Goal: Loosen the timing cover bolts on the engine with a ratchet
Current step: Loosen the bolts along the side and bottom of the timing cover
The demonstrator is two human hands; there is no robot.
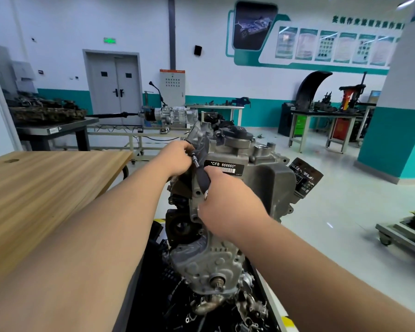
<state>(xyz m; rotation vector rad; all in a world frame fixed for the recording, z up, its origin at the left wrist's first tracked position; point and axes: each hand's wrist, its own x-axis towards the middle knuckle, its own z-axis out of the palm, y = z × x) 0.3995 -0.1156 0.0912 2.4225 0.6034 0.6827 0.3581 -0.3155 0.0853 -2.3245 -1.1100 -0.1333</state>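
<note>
Head camera looks down at my two hands on the big grey metal engine (261, 185). It stands right in front of me, beside the light wooden table (46, 188). My right hand (228, 202) is wrapped tight round the black handle of the silver ratchet (201, 178). My left hand (177, 159) curls round the ratchet's top end, up against the engine's top left side. The bolt is hidden.
</note>
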